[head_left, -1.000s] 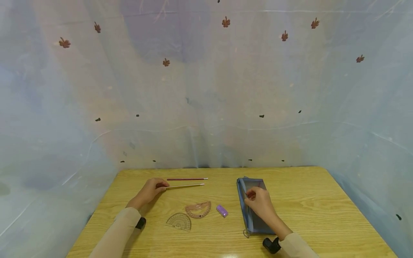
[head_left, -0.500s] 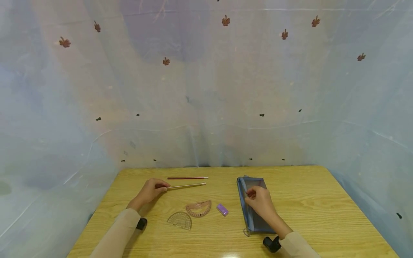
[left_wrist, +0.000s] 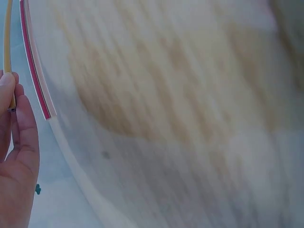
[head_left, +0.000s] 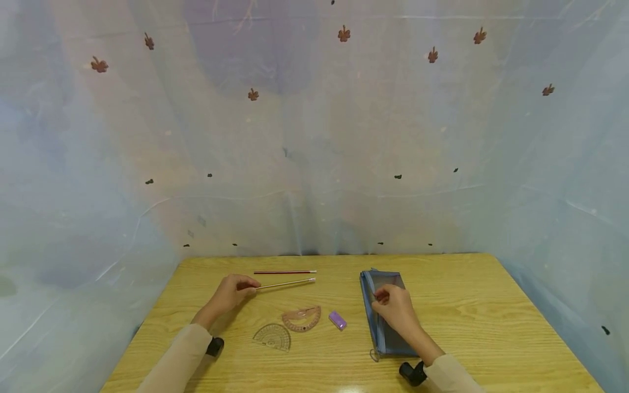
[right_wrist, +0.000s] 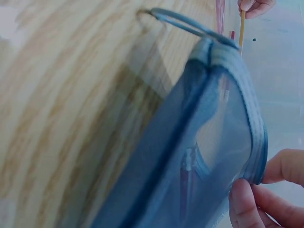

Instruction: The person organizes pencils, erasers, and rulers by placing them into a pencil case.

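Note:
My left hand (head_left: pixel 231 295) pinches a yellow pencil (head_left: pixel 285 284) near one end, between thumb and fingers; its white-tipped end points right. In the left wrist view the same pencil (left_wrist: pixel 7 42) stands up from the fingertips. A blue mesh pencil pouch (head_left: pixel 390 343) lies on the right, its zipper side facing left. My right hand (head_left: pixel 397 310) pinches the zippered edge of the pouch. In the right wrist view the pouch's mouth (right_wrist: pixel 216 126) gapes apart, and a slim pen-like item (right_wrist: pixel 186 183) shows through the mesh.
A dark red pencil (head_left: pixel 285 272) lies behind the yellow one on the wooden table (head_left: pixel 472 316). Between the hands are a pinkish protractor (head_left: pixel 295 327), a clear protractor (head_left: pixel 273 337) and a purple eraser (head_left: pixel 337 320). A printed curtain (head_left: pixel 314 136) hangs around the table.
My left hand has shifted slightly to the right with the yellow pencil, which now slants a little more. My right hand and the pouch have stayed in place.

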Motion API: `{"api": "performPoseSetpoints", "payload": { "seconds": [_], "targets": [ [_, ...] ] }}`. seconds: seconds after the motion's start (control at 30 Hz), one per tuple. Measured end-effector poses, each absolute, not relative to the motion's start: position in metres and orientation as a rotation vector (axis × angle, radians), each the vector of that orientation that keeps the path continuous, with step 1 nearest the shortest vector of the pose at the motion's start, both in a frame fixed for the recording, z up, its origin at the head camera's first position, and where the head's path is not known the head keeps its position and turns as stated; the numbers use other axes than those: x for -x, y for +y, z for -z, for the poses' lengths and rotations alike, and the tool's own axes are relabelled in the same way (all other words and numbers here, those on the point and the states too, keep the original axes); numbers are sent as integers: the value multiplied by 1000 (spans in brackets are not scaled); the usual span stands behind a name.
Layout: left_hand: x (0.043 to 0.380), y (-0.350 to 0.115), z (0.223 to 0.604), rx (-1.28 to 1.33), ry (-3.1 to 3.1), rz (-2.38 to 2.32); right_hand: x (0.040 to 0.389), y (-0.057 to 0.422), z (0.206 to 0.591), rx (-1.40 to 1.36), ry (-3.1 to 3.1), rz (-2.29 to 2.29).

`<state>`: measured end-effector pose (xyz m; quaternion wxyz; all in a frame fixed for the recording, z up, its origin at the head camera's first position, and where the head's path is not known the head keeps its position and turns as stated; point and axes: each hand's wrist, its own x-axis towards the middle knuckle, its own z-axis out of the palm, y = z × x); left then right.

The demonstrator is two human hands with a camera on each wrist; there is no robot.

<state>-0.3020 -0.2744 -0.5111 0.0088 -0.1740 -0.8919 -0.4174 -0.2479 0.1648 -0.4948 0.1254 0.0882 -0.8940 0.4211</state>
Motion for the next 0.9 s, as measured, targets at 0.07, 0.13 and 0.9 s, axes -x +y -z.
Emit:
{"api": "performPoseSetpoints", "payload": {
  "seconds": [0.07,0.13,0.9],
  "targets": [
    [301,-273,511,556,-2776,1313,248,164,495,-256,-2604,-1227],
    [299,-272,510,568,-2767,1324,248,164,495,-256,-2603,-1225],
    [285,-242,504,700,-2731,1357,249,166,495,-261,-2594,-1225]
  ]
}}
